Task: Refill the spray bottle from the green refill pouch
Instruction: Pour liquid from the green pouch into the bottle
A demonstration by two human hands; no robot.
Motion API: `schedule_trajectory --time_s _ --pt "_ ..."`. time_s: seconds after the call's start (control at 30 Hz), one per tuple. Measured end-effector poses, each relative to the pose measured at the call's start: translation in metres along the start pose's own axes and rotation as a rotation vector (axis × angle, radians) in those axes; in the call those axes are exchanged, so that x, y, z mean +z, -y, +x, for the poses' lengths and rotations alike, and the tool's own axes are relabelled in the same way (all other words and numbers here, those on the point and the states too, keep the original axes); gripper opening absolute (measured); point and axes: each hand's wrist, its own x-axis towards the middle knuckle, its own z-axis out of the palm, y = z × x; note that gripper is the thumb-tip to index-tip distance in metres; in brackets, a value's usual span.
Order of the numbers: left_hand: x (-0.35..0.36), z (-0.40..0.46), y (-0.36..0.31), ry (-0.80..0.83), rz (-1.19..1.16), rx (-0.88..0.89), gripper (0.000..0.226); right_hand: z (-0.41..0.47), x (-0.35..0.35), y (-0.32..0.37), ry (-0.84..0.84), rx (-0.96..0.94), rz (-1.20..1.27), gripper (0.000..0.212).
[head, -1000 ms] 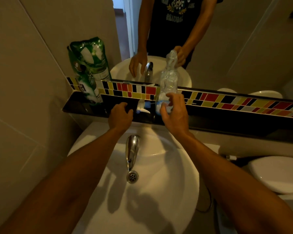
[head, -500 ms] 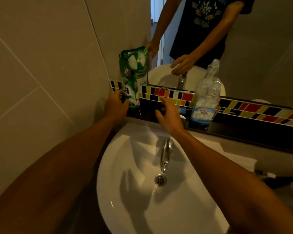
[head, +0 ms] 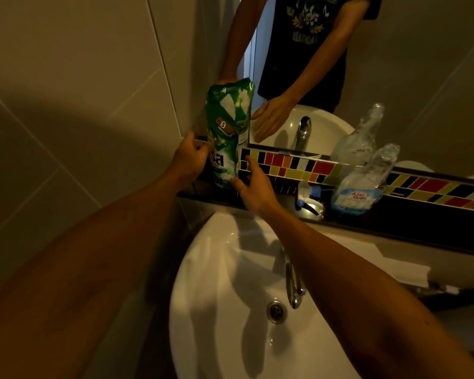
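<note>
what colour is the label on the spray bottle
Pale blue and white with red lettering, on the spray bottle, head view.

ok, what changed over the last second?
The right hand let go of the spray bottle and crossed to the green refill pouch; the left hand gripped its side. The bottle and the trigger head stayed on the ledge.

On the green refill pouch (head: 226, 132) I hold I can read a circled "5" and large white letters, partly hidden. The clear bottle (head: 363, 184) on the shelf has a label reading "King's Stella".
</note>
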Motion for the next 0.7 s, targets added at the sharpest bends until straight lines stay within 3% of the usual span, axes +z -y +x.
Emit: schedule_trajectory --time_s 0.1,0.27,0.4,0.57,0.63,0.7 --pt "0.004 0.022 0.011 0.050 -0.124 -0.053 0.023 0.012 0.018 -0.001 0.009 -0.019 0.036 0.071" --pt "0.014 0.022 0.004 0.126 -0.320 -0.147 0.032 0.021 0.036 -0.002 -0.021 0.019 0.222 0.056" --pt "0.017 0.019 0.009 0.173 -0.307 -0.166 0.046 0.026 0.037 -0.014 -0.029 0.016 0.276 0.053" --pt "0.017 0.019 0.022 0.162 -0.270 -0.092 0.027 0.035 0.031 -0.018 -0.094 0.059 0.380 0.046" --pt "0.020 0.014 0.033 0.189 -0.249 -0.064 0.036 0.037 0.027 -0.017 -0.099 0.097 0.437 0.041" --pt "0.024 0.008 0.045 0.226 -0.226 -0.055 0.061 0.037 0.025 -0.016 -0.090 0.120 0.469 0.033"
